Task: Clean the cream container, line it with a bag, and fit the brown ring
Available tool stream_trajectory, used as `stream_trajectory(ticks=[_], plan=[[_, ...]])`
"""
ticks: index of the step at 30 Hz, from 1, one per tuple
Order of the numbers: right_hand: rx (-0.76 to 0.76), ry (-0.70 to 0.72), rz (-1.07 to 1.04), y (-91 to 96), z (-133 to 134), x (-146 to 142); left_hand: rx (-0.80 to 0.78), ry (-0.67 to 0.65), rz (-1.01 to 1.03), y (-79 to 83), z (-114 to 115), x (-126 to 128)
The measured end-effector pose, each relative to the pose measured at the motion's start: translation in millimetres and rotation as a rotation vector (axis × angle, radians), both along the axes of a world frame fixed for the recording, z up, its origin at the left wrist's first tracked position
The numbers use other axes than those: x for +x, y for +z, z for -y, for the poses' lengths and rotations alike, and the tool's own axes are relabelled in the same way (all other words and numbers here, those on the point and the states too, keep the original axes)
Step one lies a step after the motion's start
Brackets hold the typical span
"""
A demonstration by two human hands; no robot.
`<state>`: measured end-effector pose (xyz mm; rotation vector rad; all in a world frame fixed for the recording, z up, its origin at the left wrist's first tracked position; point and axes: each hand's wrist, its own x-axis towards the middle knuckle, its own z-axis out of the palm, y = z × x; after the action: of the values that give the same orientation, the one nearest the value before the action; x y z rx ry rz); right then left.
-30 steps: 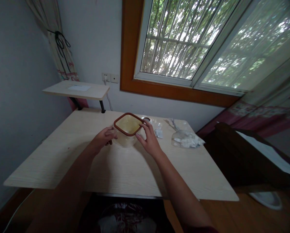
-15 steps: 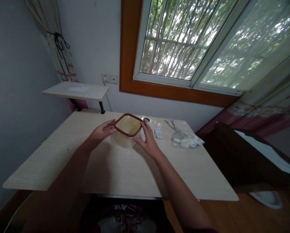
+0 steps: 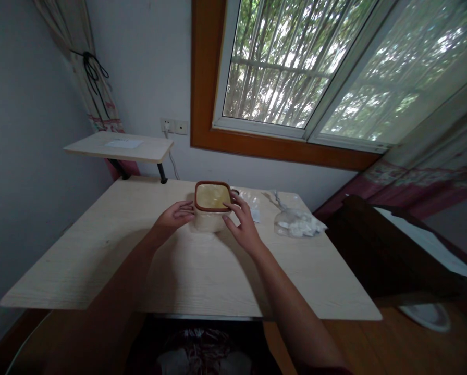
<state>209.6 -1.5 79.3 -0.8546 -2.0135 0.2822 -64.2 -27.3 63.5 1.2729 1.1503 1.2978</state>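
A clear plastic container [image 3: 210,221] with a brown-rimmed lid [image 3: 212,196] stands on the pale wooden table [image 3: 186,265], near its far middle. My left hand [image 3: 174,216] presses its fingers against the container's left side. My right hand [image 3: 243,226] grips the right side, thumb low and fingers up at the lid's rim. Both hands hold the container between them.
A clear bag of white pieces [image 3: 298,224] lies to the right of the container, with a small white packet [image 3: 256,215] between them. A raised shelf [image 3: 118,147] stands at the table's back left. A dark chair [image 3: 390,255] sits at the right, under the window.
The container has turned from a diamond angle to square-on and shifted slightly right. My left hand has closed in on its left side; my right hand stayed on the right side.
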Motion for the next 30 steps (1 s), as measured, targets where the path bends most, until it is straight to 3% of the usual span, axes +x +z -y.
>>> stream_trajectory(ticks=[6,12,16,25,30], plan=[[0.13,-0.126,0.091,8.9,-2,2,-0.042,-0.028,-0.005,-16.7,-1,1],[0.121,-0.017,0.17,12.4,-8,4,-0.046,0.098,0.05,-42.1,-7,-13],[0.112,-0.016,0.166,14.3,-16,15,-0.063,0.152,0.01,-48.4,-5,-21],[0.137,-0.207,0.126,39.6,-43,87,-0.085,0.164,-0.047,-47.8,-2,-20],[0.118,-0.322,0.203,43.5,-62,133,-0.09,0.15,-0.082,-46.4,-1,-18]])
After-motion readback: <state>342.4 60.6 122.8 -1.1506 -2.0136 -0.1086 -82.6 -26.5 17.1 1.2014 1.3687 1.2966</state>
